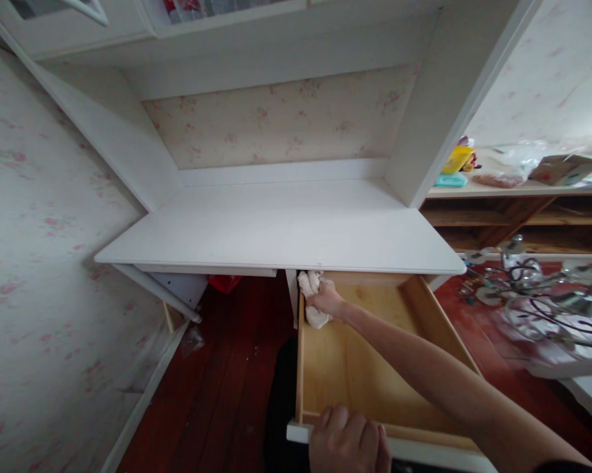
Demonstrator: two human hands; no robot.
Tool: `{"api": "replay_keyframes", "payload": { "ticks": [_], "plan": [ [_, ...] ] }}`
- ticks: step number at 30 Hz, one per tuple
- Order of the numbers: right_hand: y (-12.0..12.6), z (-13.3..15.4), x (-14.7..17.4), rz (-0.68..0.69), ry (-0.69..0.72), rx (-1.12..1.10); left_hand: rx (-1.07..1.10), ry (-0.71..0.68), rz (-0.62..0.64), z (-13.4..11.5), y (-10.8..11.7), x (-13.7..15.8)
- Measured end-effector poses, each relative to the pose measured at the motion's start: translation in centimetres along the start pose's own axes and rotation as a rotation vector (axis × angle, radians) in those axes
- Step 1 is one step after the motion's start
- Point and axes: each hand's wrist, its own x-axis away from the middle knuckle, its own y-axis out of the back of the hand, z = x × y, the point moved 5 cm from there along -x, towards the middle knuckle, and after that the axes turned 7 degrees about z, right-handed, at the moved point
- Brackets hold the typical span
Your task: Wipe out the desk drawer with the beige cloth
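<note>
From the head camera, a pale wooden drawer stands pulled out from under a white desk. The right hand reaches deep into the drawer's far left corner, its fingers clenched around a crumpled whitish cloth that is pressed against the drawer's left wall, just under the desk's front edge. The forearm crosses the drawer's open inside on a slant. The left hand sits at the near end, fingers curled over the top of the drawer's white front panel and gripping it (the thumb is hidden behind the panel).

The floor beneath is dark red wood. Something red lies under the desk to the left, too shadowed to name. To the right, a wooden shelf carries a yellow item, a plastic bag and a cardboard box. Nearer, a metal chandelier with curling arms rests low beside the desk. Floral wallpaper covers the walls.
</note>
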Motion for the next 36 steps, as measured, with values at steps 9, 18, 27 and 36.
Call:
{"api": "replay_keyframes", "payload": {
  "ticks": [9, 18, 27, 36],
  "plan": [
    [0.3, -0.5, 8.1, -0.125, 0.983, 0.946, -0.015, 0.01, 0.002, -0.3, 0.3, -0.1],
    [0.8, -5.8, -0.5, -0.122, 0.768, 1.4, -0.047, 0.006, 0.0, -0.2, -0.2, 0.3],
    [4.1, -7.2, 0.0, -0.122, 0.536, 1.423, -0.032, 0.017, 0.035, -0.1, -0.1, -0.2],
    [13.5, -11.3, 5.2, -0.169, 0.108, 1.399, -0.037, 0.0, 0.094, -0.3, 0.3, -0.3]
  ]
}}
